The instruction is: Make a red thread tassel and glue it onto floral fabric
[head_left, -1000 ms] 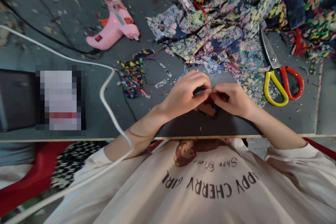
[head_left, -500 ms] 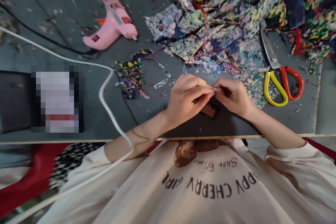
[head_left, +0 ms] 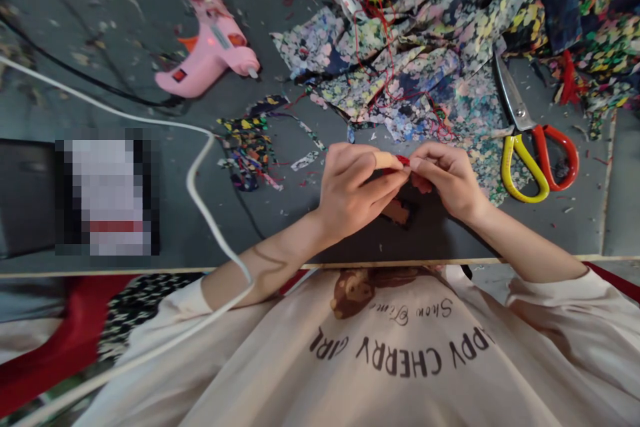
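Observation:
My left hand (head_left: 357, 187) is closed in a pinch in front of my chest, and a small red piece (head_left: 401, 160) shows at its fingertips. It looks like bunched thread, though the fingers cover most of it. My right hand (head_left: 447, 180) pinches at the same spot from the other side, thumb and forefinger meeting the left fingertips. Below the hands lies a small brown, dark-edged object (head_left: 399, 211), partly hidden. Just beyond them spreads a pile of floral fabric (head_left: 400, 80) with loose red threads (head_left: 387, 33) over it.
Scissors (head_left: 523, 120) with yellow and red handles lie to the right. A pink glue gun (head_left: 210, 57) rests at the upper left, fabric scraps (head_left: 253, 147) nearer. A white cable (head_left: 197, 183) crosses my left forearm. A blurred-out object (head_left: 107, 193) lies at the left.
The red piece now shows between my fingertips, where it was hidden before. My right hand has turned slightly and its fingers have shifted. Scissors and glue gun stay put.

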`<action>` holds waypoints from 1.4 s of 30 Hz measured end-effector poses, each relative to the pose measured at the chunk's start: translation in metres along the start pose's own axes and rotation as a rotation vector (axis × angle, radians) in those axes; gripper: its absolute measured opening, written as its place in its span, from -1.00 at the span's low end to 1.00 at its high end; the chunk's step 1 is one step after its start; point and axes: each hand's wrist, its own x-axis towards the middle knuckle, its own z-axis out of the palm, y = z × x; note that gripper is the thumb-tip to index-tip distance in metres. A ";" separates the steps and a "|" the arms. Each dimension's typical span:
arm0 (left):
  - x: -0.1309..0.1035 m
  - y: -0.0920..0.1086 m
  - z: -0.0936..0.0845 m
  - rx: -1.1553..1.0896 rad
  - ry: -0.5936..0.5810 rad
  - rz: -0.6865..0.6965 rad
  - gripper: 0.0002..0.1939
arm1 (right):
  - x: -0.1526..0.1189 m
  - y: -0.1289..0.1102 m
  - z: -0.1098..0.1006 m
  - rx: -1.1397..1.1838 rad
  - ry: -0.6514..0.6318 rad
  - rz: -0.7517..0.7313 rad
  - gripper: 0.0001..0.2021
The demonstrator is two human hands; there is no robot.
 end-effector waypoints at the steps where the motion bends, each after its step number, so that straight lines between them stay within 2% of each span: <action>1: -0.001 -0.001 0.001 0.009 0.002 -0.002 -0.88 | 0.000 0.001 0.000 0.028 0.002 0.010 -0.68; 6: -0.001 -0.002 0.002 0.039 -0.002 0.002 -0.88 | -0.001 0.003 -0.001 0.108 0.005 0.060 -0.72; 10: 0.002 -0.003 0.000 0.099 0.003 0.057 -0.88 | -0.002 0.000 0.001 0.116 0.012 0.073 -0.69; 15: 0.003 -0.006 -0.002 0.052 0.038 0.076 -0.81 | -0.002 0.000 0.001 0.121 0.010 0.069 -0.67; 18: 0.002 -0.007 -0.004 0.061 0.005 0.054 -0.79 | -0.002 0.002 0.000 0.116 0.007 0.050 -0.68; 22: 0.004 -0.007 -0.007 0.099 -0.029 0.098 -0.84 | -0.001 0.004 -0.001 0.089 -0.005 0.013 -0.66; 28: 0.008 -0.008 -0.007 0.111 0.000 0.132 -0.86 | -0.001 0.003 0.000 0.071 -0.022 -0.015 -0.61; 33: 0.004 -0.008 -0.004 0.090 -0.004 0.096 -0.87 | -0.001 0.003 0.001 0.074 -0.029 -0.029 -0.64; 35: 0.002 -0.008 -0.003 0.075 -0.038 0.069 -0.88 | -0.001 0.004 0.001 0.072 -0.025 -0.023 -0.68; 39: 0.000 -0.007 -0.004 0.061 -0.179 -0.049 -0.90 | 0.000 0.005 0.002 0.074 -0.021 -0.020 -0.74; 42: -0.001 -0.007 -0.003 0.076 -0.169 -0.021 -0.90 | 0.001 0.003 0.002 0.085 -0.009 0.002 -0.78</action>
